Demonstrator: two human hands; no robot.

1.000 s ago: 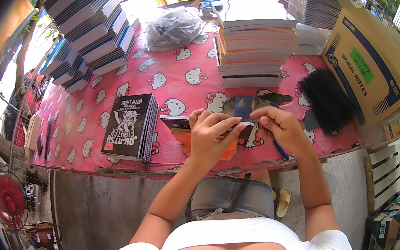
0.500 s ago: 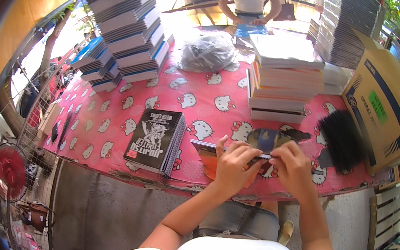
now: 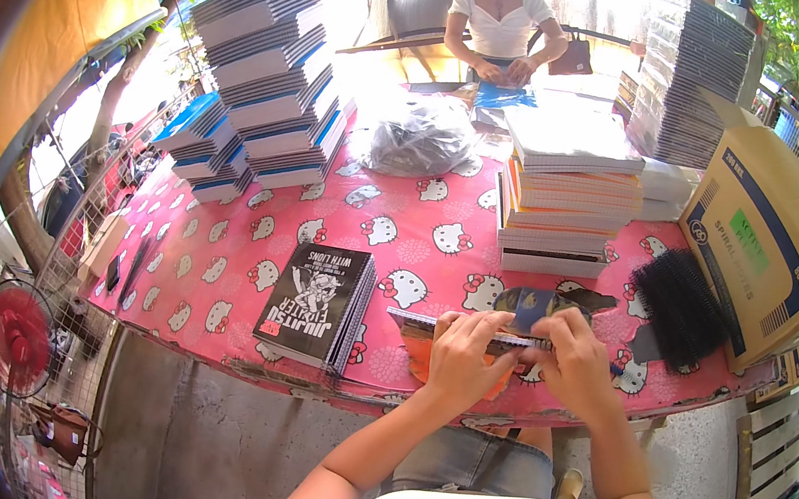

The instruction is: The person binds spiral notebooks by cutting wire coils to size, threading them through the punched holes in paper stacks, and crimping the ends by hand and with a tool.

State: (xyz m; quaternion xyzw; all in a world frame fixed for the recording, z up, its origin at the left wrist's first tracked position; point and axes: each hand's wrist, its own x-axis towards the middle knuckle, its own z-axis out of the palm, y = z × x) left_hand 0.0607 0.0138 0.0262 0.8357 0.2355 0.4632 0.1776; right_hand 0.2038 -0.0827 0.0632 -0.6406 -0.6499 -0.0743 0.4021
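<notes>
Both hands are on the notebook [image 3: 455, 330] at the near table [image 3: 215, 271] edge. The left hand [image 3: 462, 357] grips its near side, fingers curled over the top. The right hand [image 3: 575, 358] pinches the right end. Just left lies a black book stack [image 3: 316, 304]. Beyond, the pile [image 3: 564, 203]; right, black coils [image 3: 680, 307] and box [image 3: 773, 248].

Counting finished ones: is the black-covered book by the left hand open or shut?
Shut. The black-covered book lies flat on the table, cover up, pages stacked beneath.
</notes>
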